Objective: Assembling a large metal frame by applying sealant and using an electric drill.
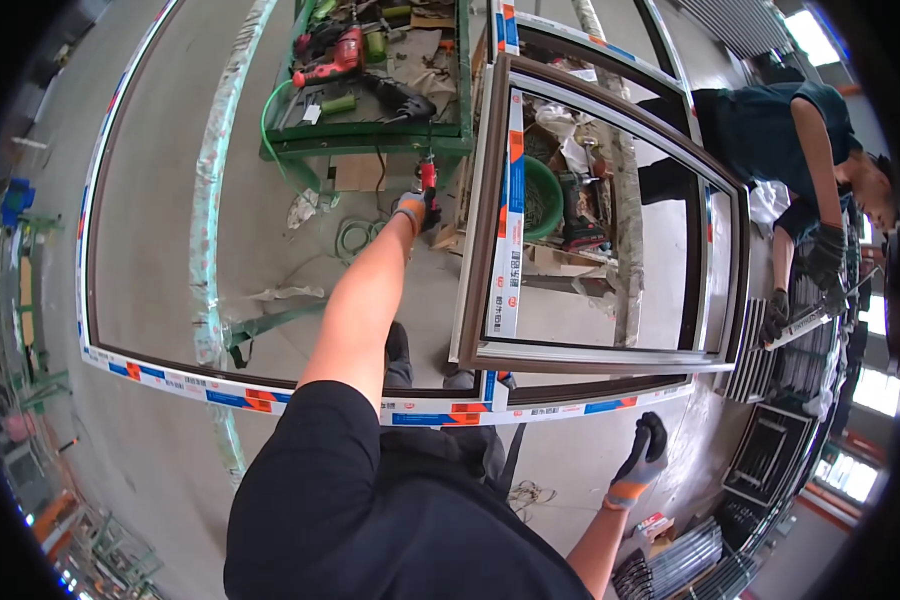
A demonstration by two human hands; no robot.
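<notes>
Though narrow, lettered tape (515,180) on frame (484,190)

Grey floor (150,200), bright windows (878,391) at right, green workbench (370,144)

Red tool (428,174), slim, in left hand (415,211)

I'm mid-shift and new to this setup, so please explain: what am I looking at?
There's no machine here. This one picture comes from a wide camera on a person's head, looking down, so straight edges bend. The wearer's gloved left hand reaches forward, holding a red tool; the gloved right hand shows nothing in it. A brown frame overlaps a larger frame. Ahead, a red drill lies on a green bench. Rightward, another person holds a tube.
</notes>
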